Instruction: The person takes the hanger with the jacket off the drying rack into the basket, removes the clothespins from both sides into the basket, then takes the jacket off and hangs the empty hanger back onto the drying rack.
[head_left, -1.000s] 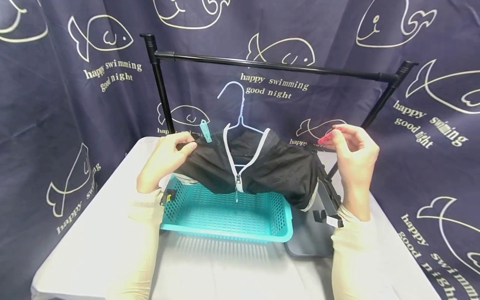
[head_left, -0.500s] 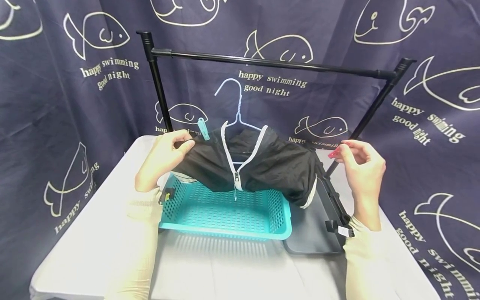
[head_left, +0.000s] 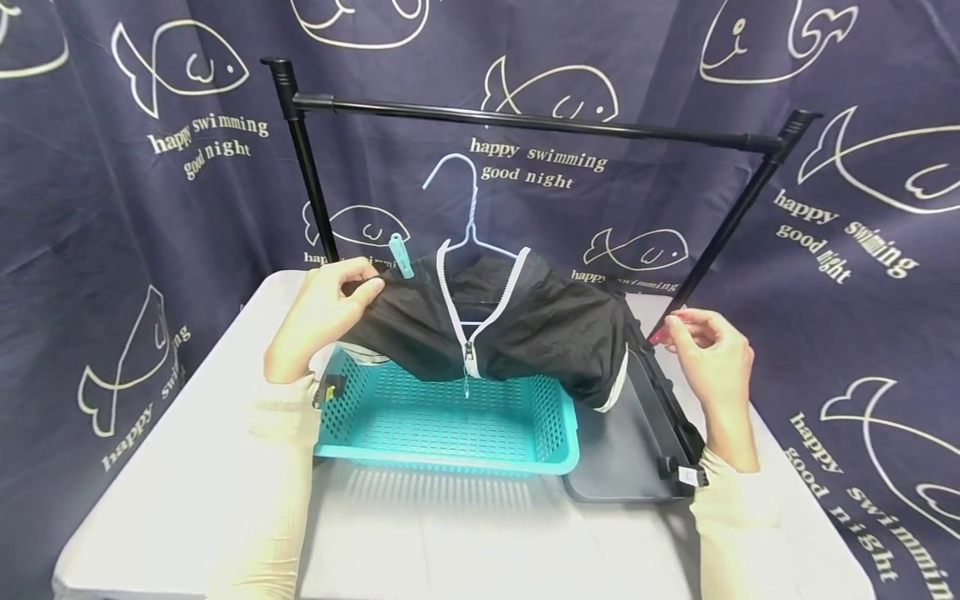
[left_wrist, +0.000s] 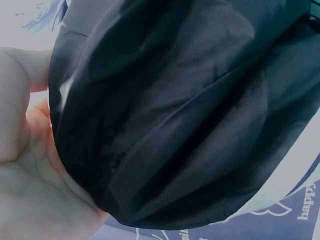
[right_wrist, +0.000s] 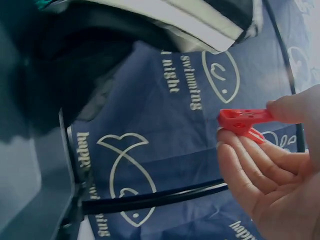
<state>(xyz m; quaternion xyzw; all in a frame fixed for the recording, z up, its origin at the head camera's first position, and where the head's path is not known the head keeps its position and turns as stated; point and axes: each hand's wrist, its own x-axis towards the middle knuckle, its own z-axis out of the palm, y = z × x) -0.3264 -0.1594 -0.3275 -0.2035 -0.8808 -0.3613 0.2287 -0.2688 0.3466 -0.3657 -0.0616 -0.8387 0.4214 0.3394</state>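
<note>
A black jacket [head_left: 555, 325] with a white zip hangs around a pale blue wire hanger [head_left: 474, 196], whose hook stands free in the air. My left hand [head_left: 318, 312] pinches the jacket's left shoulder between thumb and fingers. Close to those fingertips, a light blue clothespin [head_left: 401, 256] is clipped on the same shoulder. To the right of the jacket, apart from it, my right hand [head_left: 716, 362] pinches a red clothespin [right_wrist: 245, 116] between thumb and fingers. The head view shows only a sliver of that clothespin; the right wrist view shows it well.
Below the jacket, a turquoise basket [head_left: 450, 462] stands on the white table [head_left: 435, 542]. A grey tray [head_left: 615, 479] lies to its right. Behind them rises a black rack [head_left: 525, 122], its right post near my right hand. A patterned dark curtain hangs behind.
My right hand has moved down with the red clothespin, outward at first and then slightly back left. My left hand keeps its hold on the jacket. The whole head view has shifted a little.
</note>
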